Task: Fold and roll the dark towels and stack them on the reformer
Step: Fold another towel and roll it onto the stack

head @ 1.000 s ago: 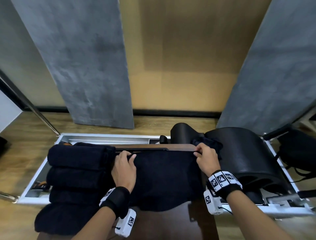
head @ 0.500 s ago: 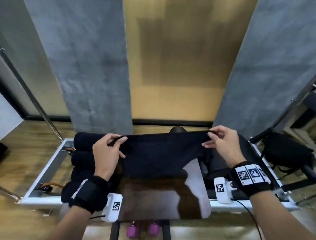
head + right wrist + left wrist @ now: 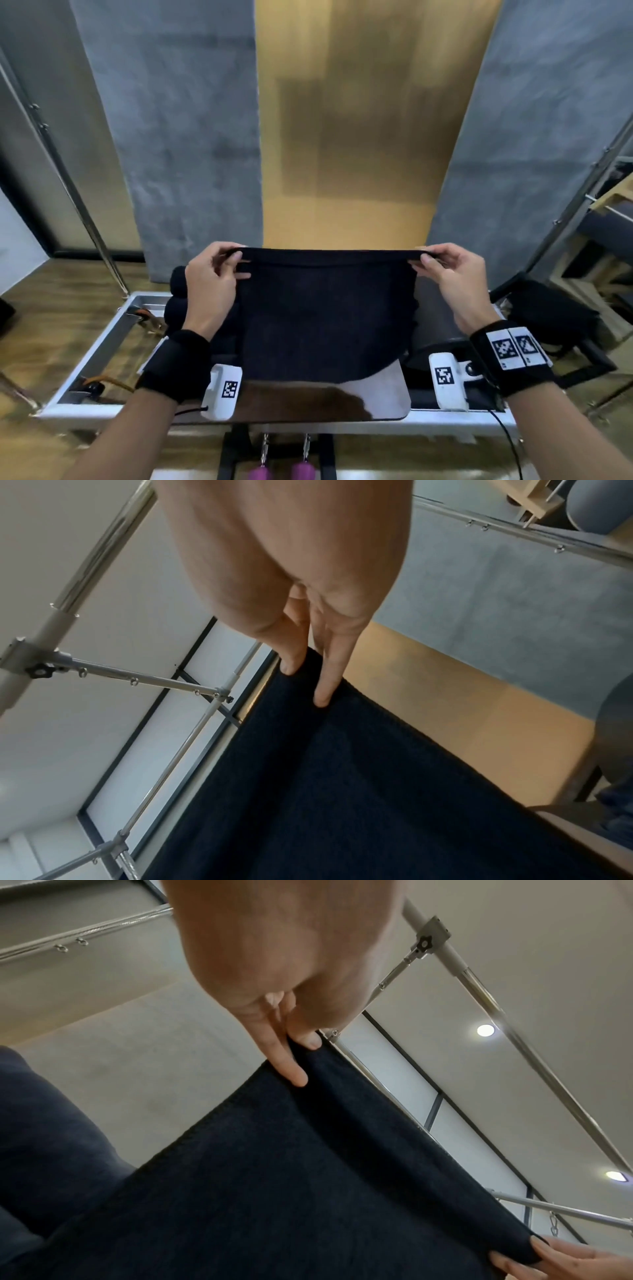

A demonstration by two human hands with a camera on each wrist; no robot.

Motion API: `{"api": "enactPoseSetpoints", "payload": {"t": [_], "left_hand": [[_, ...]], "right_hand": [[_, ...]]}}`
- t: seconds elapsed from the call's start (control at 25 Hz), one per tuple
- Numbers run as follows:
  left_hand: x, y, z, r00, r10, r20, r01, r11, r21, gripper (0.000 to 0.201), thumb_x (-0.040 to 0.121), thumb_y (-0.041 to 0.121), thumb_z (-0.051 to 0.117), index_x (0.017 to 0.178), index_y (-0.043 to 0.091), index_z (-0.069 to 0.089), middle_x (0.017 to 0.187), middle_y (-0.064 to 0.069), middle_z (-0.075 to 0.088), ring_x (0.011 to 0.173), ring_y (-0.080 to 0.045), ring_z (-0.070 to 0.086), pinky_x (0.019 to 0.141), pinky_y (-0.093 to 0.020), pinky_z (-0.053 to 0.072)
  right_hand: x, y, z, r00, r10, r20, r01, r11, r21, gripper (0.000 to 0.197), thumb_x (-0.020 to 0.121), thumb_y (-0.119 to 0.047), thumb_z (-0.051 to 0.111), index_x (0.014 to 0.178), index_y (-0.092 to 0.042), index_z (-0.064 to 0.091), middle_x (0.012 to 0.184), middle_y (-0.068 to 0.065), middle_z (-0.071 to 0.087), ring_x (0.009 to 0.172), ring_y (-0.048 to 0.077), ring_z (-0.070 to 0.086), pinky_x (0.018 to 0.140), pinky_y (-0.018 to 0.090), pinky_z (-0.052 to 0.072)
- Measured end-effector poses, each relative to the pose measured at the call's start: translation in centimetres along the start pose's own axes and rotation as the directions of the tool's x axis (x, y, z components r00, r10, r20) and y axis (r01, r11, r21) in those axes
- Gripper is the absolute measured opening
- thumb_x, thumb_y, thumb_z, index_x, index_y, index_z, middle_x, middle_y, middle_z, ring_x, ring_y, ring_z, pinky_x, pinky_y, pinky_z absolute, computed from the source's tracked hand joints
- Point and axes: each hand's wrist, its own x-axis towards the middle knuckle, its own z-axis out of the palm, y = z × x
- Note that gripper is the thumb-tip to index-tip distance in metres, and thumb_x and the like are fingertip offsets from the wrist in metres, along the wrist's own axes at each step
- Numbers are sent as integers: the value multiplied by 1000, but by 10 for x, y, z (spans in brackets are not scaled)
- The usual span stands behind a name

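A dark towel (image 3: 325,315) hangs spread out in the air above the reformer (image 3: 102,346). My left hand (image 3: 219,274) pinches its upper left corner and my right hand (image 3: 442,270) pinches its upper right corner, so the top edge is stretched taut between them. In the left wrist view the thumb and fingers (image 3: 291,1069) clamp the towel (image 3: 274,1177) edge. The right wrist view shows the same pinch by the fingers (image 3: 322,685) on the towel (image 3: 359,791). Rolled dark towels (image 3: 178,294) lie stacked on the reformer's left part, partly hidden behind my left hand.
A glossy brown board (image 3: 322,401) lies on the reformer below the hanging towel. A black curved barrel (image 3: 435,329) stands at the right. Metal poles (image 3: 78,202) rise at both sides. Grey wall panels (image 3: 178,137) and a wooden floor (image 3: 51,284) lie beyond.
Both hands lifted the towel off the board, from lying flat to hanging in the air, and have moved further up and apart.
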Motion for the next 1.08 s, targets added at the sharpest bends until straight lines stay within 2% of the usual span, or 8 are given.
{"api": "enactPoseSetpoints", "payload": {"t": [0.12,0.24,0.4,0.56,0.68,0.84,0.96,1.08], "left_hand": [[-4,2,-6,999,-36,-5,36,999,12,38,102,-1,64,88,34,75,75,1,72,71,-18,76,54,-27,61],[-10,0,-13,996,-83,-30,84,996,26,29,100,6,70,87,31,77,61,-5,68,56,-17,67,47,-26,56],[-21,-2,-24,996,-90,4,90,994,69,22,100,14,72,90,32,79,55,-2,62,51,-11,57,47,-26,55],[-25,-2,-28,998,-65,-5,65,988,139,15,103,22,70,95,34,75,59,4,63,50,-8,56,42,-27,52],[-20,-9,-20,996,-91,-21,94,983,161,16,103,21,70,92,33,72,59,6,63,49,-8,56,41,-26,51],[-6,-21,-2,965,-262,1,260,958,120,5,105,15,65,100,16,67,92,-17,68,59,-16,72,41,-30,55],[7,-21,11,945,-325,41,326,945,-25,8,107,11,60,106,5,65,109,-18,67,90,-23,80,58,-34,65],[21,-18,15,973,-228,11,228,969,-97,9,106,9,62,101,9,71,106,-23,70,103,-25,75,77,-34,66]], "right_hand": [[-7,-10,-8,999,40,14,-39,997,-61,4,93,0,73,97,1,73,82,20,76,68,30,77,64,31,64],[-13,-10,-19,998,49,30,-42,977,-211,9,92,-5,76,92,4,73,57,13,67,41,22,60,42,26,47],[-19,-10,-31,996,80,30,-69,960,-271,13,93,-9,76,88,3,73,48,7,57,33,17,46,37,22,34],[-21,-15,-35,996,85,38,-77,980,-184,13,92,-11,78,88,2,75,51,17,55,38,21,48,40,25,39],[-15,-10,-29,993,120,9,-119,988,-101,17,92,-9,77,95,7,72,68,31,62,45,29,59,43,30,46],[1,8,-8,974,222,-33,-223,975,-23,11,94,-1,73,94,9,68,84,22,67,70,39,77,64,32,65],[17,15,7,982,181,-49,-181,983,2,5,96,3,69,92,6,69,89,19,68,87,37,78,83,33,65],[30,15,10,993,97,-67,-93,993,68,4,96,1,70,93,4,72,95,23,75,93,34,78,90,34,63]]}}
